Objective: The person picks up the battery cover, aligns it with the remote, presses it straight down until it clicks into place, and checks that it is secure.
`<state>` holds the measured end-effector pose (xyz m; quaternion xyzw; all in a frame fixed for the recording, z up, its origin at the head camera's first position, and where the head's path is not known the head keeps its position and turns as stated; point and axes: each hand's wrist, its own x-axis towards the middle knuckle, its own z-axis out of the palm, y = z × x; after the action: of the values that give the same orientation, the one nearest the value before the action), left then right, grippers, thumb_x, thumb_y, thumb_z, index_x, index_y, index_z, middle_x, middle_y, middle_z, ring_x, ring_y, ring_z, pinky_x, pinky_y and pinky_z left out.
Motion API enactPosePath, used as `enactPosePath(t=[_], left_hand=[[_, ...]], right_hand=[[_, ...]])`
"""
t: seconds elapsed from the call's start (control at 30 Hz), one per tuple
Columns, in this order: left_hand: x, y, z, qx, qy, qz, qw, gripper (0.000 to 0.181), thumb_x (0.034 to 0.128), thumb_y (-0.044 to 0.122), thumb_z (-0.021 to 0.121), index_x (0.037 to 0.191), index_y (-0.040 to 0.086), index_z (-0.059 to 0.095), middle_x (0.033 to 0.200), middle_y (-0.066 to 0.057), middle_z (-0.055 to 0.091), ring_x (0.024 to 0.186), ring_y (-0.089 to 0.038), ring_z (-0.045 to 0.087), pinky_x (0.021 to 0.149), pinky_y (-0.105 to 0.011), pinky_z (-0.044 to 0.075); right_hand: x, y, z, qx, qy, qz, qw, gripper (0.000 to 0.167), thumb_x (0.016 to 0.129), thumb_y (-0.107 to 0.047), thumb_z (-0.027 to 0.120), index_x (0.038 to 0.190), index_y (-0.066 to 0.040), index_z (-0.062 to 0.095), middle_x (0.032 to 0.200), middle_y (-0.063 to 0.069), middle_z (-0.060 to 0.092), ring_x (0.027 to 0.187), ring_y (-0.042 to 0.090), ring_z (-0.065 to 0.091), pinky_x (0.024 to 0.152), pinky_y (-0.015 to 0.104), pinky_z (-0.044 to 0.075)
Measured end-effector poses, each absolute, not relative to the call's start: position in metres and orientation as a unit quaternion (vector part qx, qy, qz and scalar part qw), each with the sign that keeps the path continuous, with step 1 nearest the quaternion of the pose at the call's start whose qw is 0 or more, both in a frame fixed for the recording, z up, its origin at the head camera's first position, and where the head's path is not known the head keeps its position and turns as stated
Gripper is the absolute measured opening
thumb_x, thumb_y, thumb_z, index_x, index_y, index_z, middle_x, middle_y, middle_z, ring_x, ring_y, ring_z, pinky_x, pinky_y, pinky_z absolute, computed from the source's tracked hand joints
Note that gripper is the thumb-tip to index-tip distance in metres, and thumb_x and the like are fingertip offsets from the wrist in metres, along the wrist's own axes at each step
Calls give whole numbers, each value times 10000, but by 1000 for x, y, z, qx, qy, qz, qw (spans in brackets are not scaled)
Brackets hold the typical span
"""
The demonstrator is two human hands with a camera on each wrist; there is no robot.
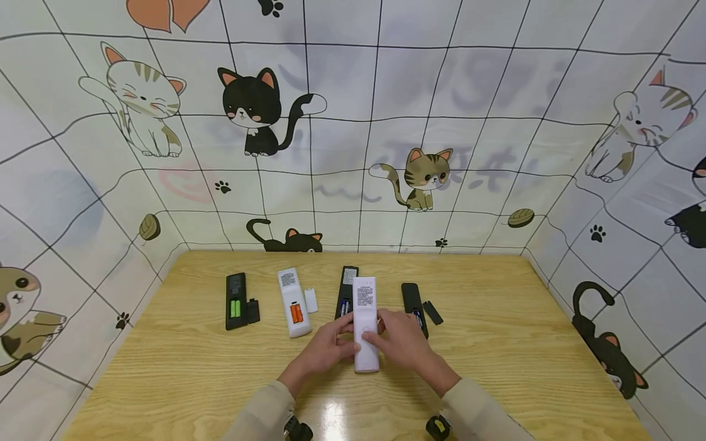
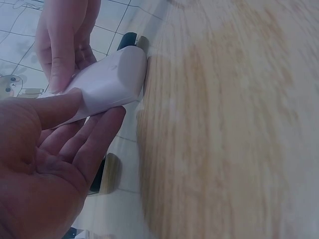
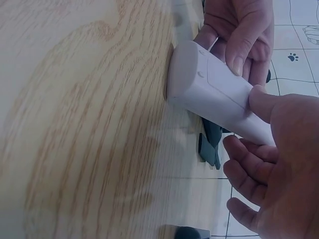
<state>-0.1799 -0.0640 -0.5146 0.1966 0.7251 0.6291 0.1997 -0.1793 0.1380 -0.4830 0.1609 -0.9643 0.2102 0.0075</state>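
A white remote is held back side up above the table, its printed label toward the top and its lower end toward the person. The left hand grips its left edge between thumb and fingers. On the other side the right hand holds the right edge, its thumb pressing on the back cover. In the right wrist view the cover's seam shows on the white remote, and the cover is on. The left wrist view shows the left thumb and fingers around the remote's edge.
Behind the hands lie a black remote and another black remote beside its loose cover. At left are a white remote with orange batteries, its cover, and a black remote with green batteries.
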Motion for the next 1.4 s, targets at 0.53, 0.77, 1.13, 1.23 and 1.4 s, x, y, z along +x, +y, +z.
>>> enactPosePath(t=[0.53, 0.77, 1.13, 1.23, 1.4], left_hand=[[-178, -63, -512, 206, 736, 615, 194, 649, 951, 18, 587, 1528, 102, 302, 1350, -212, 570, 1085, -309, 667, 843, -345, 585], [-178, -63, -510, 202, 732, 620, 197, 650, 951, 23, 589, 1528, 128, 310, 1352, -206, 566, 1082, -312, 665, 842, -347, 586], [-179, -62, -510, 189, 727, 627, 208, 654, 950, 9, 581, 1531, 121, 302, 1356, -202, 565, 1104, -302, 652, 836, -360, 588], [-179, -62, -510, 188, 725, 629, 209, 655, 951, 12, 581, 1532, 119, 298, 1360, -203, 562, 1101, -302, 653, 838, -371, 587], [-179, -62, -510, 188, 729, 625, 207, 652, 955, 27, 583, 1533, 119, 296, 1362, -199, 563, 1124, -307, 646, 837, -370, 588]], right_hand=[[-183, 138, -483, 149, -966, 212, 6, 323, 865, -467, 695, 942, -168, 601, 715, -132, 568, 675, 30, 503, 842, 420, 441], [-184, 134, -484, 143, -967, 210, -23, 419, 839, -450, 730, 1055, -118, 594, 783, -95, 588, 736, 83, 526, 928, 515, 398], [-180, 136, -488, 161, -966, 199, -31, 593, 826, -499, 719, 1206, -81, 541, 894, -56, 563, 849, 147, 495, 969, 532, 360], [-180, 135, -487, 161, -967, 195, -35, 612, 819, -505, 723, 1221, -82, 537, 913, -54, 571, 874, 153, 504, 989, 539, 354], [-180, 135, -485, 156, -967, 196, -39, 587, 815, -499, 727, 1198, -94, 544, 890, -64, 560, 856, 147, 490, 996, 541, 344]])
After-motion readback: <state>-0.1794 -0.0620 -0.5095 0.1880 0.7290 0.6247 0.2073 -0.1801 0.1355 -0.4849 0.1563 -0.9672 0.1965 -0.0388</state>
